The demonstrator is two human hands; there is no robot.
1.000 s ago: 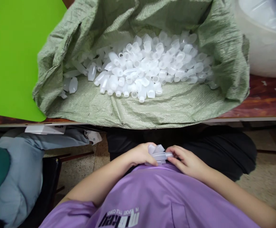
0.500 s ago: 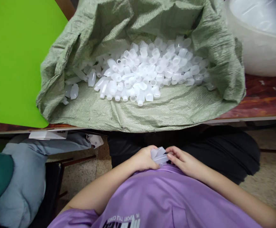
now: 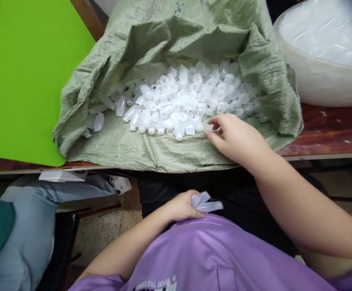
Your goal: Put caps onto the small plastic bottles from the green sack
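In my lap, against the purple shirt, my left hand [image 3: 184, 207] is closed around several translucent plastic pieces [image 3: 208, 205] that stick out past the fingers. My right hand [image 3: 236, 135] hovers over the front of a green woven sack [image 3: 160, 157], its thumb and fingers apart with nothing between them. Just beyond its fingertips lies a heap of small, white, translucent plastic bottle-like pieces with round necks [image 3: 179, 103]. They are spread inside the open mouth of the sack, and a few lie apart at the left.
A bright green board [image 3: 27, 81] covers the table's left side. At the right stands a large translucent tub [image 3: 321, 85] with a white bag-like lining. The reddish table edge [image 3: 330, 133] runs below it. Another person's leg [image 3: 33, 218] is at the lower left.
My right hand has left the pieces in my lap and reached forward to the heap on the sack. My left hand still holds its pieces. The view has shifted slightly.
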